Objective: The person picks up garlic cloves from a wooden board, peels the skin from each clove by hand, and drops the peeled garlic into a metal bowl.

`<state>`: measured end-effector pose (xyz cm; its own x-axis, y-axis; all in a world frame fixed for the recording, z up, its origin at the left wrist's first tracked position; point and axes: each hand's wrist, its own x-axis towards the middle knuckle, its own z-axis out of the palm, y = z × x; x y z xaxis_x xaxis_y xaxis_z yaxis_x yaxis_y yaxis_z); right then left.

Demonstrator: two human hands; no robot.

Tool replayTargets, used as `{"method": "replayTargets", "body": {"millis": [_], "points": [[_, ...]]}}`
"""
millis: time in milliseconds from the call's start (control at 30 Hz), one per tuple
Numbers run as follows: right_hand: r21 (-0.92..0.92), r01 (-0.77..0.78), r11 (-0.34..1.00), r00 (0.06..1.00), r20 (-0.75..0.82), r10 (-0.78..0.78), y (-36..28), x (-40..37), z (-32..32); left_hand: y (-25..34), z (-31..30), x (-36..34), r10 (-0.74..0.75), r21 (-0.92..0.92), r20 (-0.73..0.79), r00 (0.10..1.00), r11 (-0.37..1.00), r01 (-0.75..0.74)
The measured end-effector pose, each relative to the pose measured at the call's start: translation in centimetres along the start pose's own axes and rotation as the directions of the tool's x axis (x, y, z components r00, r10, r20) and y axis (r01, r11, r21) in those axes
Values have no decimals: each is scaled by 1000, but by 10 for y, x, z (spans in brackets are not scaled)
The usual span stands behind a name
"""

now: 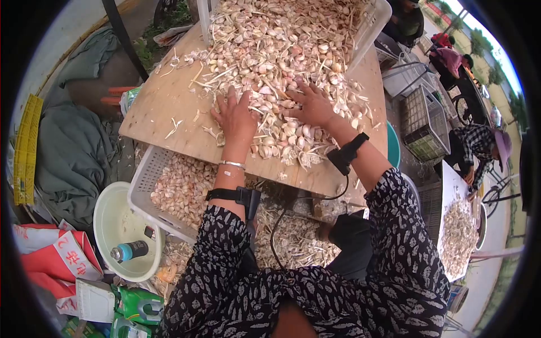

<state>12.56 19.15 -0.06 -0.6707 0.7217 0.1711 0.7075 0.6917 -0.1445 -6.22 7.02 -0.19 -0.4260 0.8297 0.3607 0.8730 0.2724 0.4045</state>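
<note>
A large heap of garlic cloves [282, 50], mixed with dry skins and stalks, spreads over the wooden board [163, 118] in front of me. At the heap's near left edge, my left hand [236, 117] lies palm down with its fingers spread, touching cloves and board. My right hand [313, 106] rests on the cloves to the right, its fingers also apart. Loose cloves lie between the two hands and run toward the board's near edge. Neither hand grips anything that I can see; the undersides of the fingers are hidden.
Below the board's left edge stands a white crate [141, 180] of cloves. Beside it, a pale basin [107, 225] holds a bottle [129, 250]. A white crate [375, 22] borders the heap at the back. Other people sit at the right, one by a table [448, 186].
</note>
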Motion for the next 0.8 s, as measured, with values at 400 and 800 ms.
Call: {"method": "replayTargets", "body": {"millis": [400,800], "points": [[461,53,886,896,-414,162,53,-101,-34,43,-4,-11,143,5,-120,982,990,-144],[-290,-231,929,972,-19,236,203,-54,3,119,17,-34,233,-793,-19,972,589,-157]]}}
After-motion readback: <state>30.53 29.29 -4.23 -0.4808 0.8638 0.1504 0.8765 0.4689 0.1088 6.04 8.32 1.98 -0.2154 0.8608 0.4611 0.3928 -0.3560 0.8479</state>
